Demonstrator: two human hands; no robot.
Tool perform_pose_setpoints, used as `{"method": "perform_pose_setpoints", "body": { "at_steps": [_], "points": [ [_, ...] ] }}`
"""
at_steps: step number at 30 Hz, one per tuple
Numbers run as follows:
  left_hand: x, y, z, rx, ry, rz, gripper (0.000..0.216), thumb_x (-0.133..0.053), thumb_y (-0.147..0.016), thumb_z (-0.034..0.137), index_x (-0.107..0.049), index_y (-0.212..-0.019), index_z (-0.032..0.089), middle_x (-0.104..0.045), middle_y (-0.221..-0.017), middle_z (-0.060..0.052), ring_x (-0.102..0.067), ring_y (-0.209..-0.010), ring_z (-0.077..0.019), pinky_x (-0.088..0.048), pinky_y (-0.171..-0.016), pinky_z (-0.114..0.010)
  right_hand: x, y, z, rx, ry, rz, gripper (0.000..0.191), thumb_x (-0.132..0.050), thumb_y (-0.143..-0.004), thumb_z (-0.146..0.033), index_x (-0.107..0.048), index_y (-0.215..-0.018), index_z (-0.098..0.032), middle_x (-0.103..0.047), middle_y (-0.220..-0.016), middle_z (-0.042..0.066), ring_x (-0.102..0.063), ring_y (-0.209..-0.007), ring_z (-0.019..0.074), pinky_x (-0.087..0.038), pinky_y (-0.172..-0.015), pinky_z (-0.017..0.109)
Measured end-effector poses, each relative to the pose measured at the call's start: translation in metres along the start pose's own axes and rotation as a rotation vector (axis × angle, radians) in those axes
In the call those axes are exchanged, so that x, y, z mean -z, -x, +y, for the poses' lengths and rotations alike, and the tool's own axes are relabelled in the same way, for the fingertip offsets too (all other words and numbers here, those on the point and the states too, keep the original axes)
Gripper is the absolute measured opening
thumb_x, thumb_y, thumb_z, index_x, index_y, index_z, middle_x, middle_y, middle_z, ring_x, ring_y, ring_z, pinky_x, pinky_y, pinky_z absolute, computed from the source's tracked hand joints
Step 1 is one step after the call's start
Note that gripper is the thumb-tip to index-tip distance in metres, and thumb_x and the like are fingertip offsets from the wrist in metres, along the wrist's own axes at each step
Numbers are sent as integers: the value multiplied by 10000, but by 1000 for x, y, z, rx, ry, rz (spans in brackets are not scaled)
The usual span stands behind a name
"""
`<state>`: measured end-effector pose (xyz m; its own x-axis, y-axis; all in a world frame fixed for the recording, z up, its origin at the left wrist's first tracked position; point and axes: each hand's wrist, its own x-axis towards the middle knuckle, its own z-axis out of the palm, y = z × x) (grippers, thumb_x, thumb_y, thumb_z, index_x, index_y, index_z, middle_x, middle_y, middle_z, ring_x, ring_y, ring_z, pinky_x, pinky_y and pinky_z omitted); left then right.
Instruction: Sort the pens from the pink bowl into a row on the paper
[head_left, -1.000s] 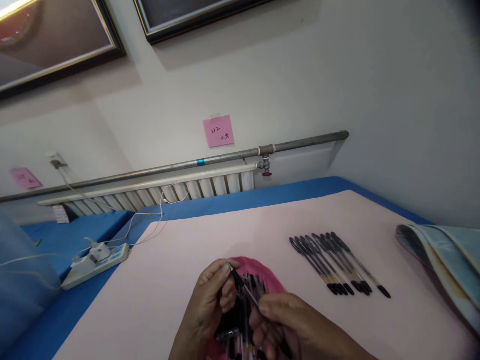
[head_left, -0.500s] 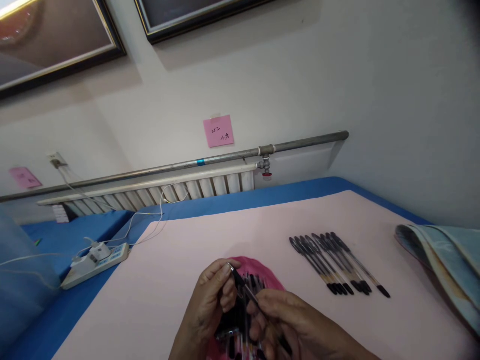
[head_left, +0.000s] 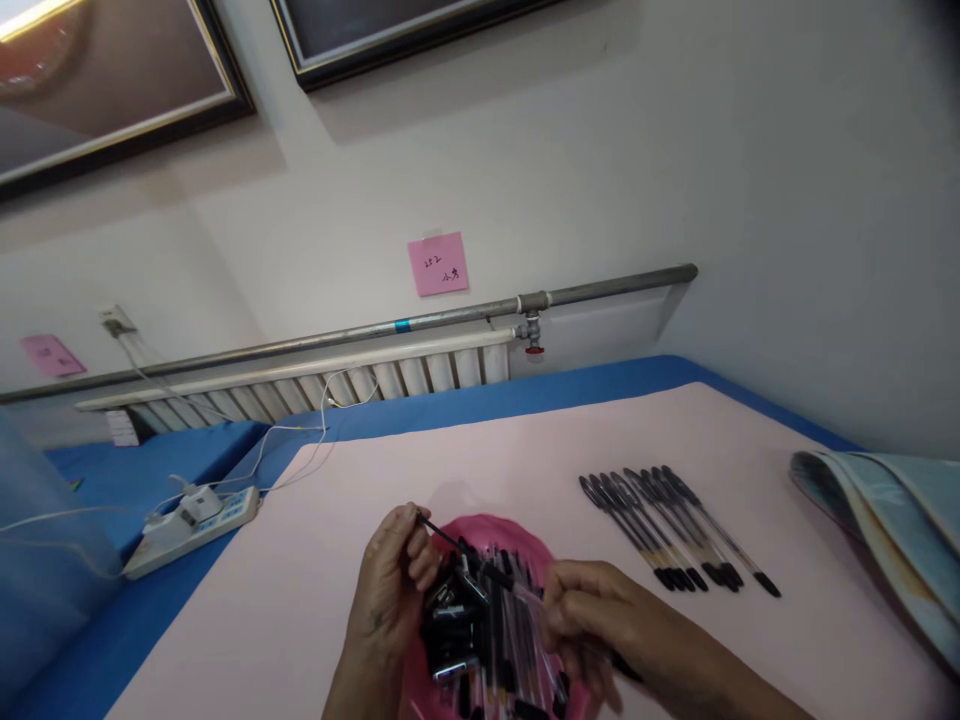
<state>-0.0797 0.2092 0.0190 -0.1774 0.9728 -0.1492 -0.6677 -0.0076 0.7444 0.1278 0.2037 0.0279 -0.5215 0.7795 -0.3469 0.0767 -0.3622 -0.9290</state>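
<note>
Two hands over a round bright-pink plastic bowl (head_left: pixel 534 545) full of loose clear pens (head_left: pixel 526 645) and glossy black bits (head_left: pixel 452 630), so elbow room first: the pale pink sheet (head_left: pixel 255 615) stretches wide past my left hand (head_left: pixel 390 582), another strip of it separates the bowl from a row of see-through pens with black ends (head_left: pixel 670 528) on my right, and its far edge, with the blue cloth border (head_left: pixel 592 377), sits well beyond my fingers. My left is pinched tight on the outer end of a thin dark stick (head_left: pixel 441 533). My right hand (head_left: pixel 600 615) is clamped round a slim clear pen with a black grip (head_left: pixel 498 576), held above the bowl. That pen slants, long axis going far-left to near-right, black grip pointing at the stick and roughly in line with it. Can't tell if they're joined, too blurry there.
</note>
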Motion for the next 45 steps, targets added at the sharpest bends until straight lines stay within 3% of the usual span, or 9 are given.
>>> {"method": "perform_pose_setpoints", "body": {
  "at_steps": [6, 9, 12, 15, 23, 29, 34, 38, 45],
  "points": [
    [5, -6, 10, -12, 176, 134, 311, -805, -616, 261, -525, -701, 154, -345, -467, 129, -262, -351, 2, -210, -341, -131, 20, 6, -6, 65, 24, 43, 79, -489, -610, -208, -521, -542, -184, -519, -431, -47, -408, -337, 49, -274, -352, 170],
    [6, -6, 6, -62, 58, 149, 306, -785, -638, 305, -526, -711, 159, -467, -502, 96, -354, -371, -11, -248, -360, -134, 23, 5, -8, 74, 4, 102, 99, -489, -656, -238, -510, -571, -191, -506, -451, -51, -397, -348, 58, -216, -340, 177],
    [2, -2, -8, -73, -192, 31, 287, -703, -729, 391, -536, -700, 159, -511, -463, 71, -385, -353, -28, -247, -366, -146, 16, 2, -8, 120, -72, 131, 160, -518, -726, -326, -540, -647, -189, -504, -514, -54, -358, -375, 60, -188, -360, 192],
    [-5, 4, -22, 6, -332, -105, 295, -644, -785, 408, -522, -677, 162, -525, -436, 63, -372, -318, -24, -227, -364, -153, 2, -1, -3, 170, -4, 71, 152, -606, -719, -324, -587, -699, -174, -512, -576, -50, -394, -478, 71, -280, -467, 205],
    [-8, 11, -30, 150, -333, -288, 276, -615, -810, 393, -520, -688, 165, -527, -405, 59, -372, -293, -23, -187, -356, -151, -13, -3, 9, 340, 229, 62, 73, -594, -737, -246, -617, -687, -198, -562, -760, -8, -524, -748, 149, -389, -671, 251],
    [-5, 7, -23, 111, -339, -194, 282, -661, -767, 397, -517, -686, 169, -525, -425, 70, -398, -286, -31, -208, -337, -145, -14, -1, 7, 144, 243, 51, 75, -564, -720, -234, -611, -679, -193, -496, -552, -49, -454, -525, 104, -329, -521, 228],
    [-5, 6, -21, 88, -357, -190, 269, -652, -774, 392, -527, -697, 167, -537, -444, 67, -402, -294, -31, -230, -343, -144, -17, -2, 12, 93, -9, -39, 88, -589, -703, -282, -607, -724, -199, -538, -549, -40, -452, -474, 91, -337, -498, 218],
    [-7, 7, -24, 100, -383, -229, 266, -621, -790, 394, -527, -685, 169, -532, -459, 63, -385, -311, -34, -239, -345, -152, -15, -5, 13, 139, 31, 12, 119, -597, -735, -315, -625, -747, -200, -544, -550, -35, -431, -475, 90, -293, -474, 211],
    [0, 9, -7, 117, -885, -245, 103, -556, -743, 221, -570, -654, 171, -530, -517, 41, -447, -424, -80, -316, -401, -181, -5, -7, 5, 199, 36, 149, 145, -587, -751, -305, -593, -663, -190, -461, -537, -52, -380, -486, 85, -268, -466, 215]
  ]
}}
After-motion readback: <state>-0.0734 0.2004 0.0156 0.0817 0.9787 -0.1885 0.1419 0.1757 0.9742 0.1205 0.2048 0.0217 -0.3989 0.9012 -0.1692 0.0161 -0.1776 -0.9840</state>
